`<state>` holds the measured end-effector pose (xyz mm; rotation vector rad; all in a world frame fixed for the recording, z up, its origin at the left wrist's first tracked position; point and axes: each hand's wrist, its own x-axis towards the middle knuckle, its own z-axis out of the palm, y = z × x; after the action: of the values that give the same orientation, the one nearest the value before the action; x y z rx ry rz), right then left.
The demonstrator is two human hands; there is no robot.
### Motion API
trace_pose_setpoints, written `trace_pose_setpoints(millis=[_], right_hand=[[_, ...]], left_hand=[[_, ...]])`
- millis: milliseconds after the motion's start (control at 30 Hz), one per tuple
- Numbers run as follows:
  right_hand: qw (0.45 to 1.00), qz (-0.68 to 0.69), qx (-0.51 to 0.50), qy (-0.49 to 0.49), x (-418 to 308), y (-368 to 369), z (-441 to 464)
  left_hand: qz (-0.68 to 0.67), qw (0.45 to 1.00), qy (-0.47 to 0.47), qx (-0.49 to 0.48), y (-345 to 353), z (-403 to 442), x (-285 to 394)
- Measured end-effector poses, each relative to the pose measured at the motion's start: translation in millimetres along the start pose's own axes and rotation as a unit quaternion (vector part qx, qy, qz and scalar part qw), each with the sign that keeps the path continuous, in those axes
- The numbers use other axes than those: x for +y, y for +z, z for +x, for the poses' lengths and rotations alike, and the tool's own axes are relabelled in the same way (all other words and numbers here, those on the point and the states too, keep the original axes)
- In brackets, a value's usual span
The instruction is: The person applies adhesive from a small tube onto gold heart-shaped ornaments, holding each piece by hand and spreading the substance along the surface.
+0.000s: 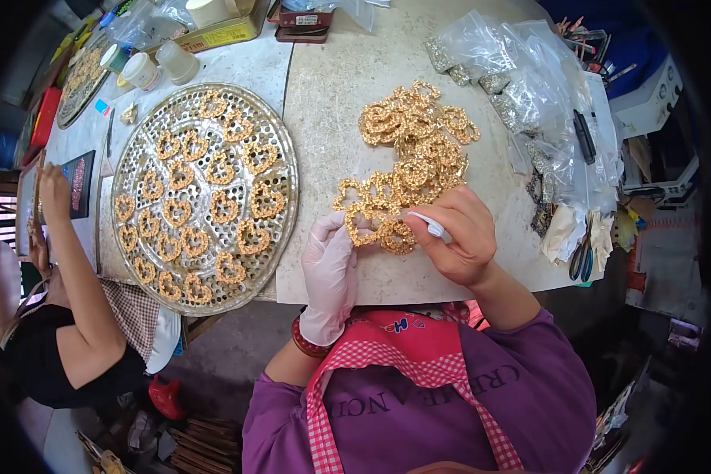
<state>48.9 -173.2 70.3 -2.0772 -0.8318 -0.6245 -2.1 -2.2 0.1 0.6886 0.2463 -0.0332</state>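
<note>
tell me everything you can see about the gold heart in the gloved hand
The gold heart is an open outline, shiny and metallic-looking, with a bumpy surface. The gloved left hand pinches its left side, beside a pile of similar pieces. The right hand holds a white tool close by; whether that touches the heart is unclear.

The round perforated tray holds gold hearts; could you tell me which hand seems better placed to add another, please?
Probably the left hand: it pinches a gold openwork heart and is nearer the round perforated tray, while the right hand holds a white pen-like tool.
</note>
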Motion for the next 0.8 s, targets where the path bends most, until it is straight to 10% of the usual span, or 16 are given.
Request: trace_pose_setpoints(millis=[800], right_hand=[[1.0, 0.017, -0.012, -0.011, 0.3, 0.6, 1.3]], left_hand=[[-0.041, 0.999, -0.011, 0.009, -2.8, 1.8, 1.3]])
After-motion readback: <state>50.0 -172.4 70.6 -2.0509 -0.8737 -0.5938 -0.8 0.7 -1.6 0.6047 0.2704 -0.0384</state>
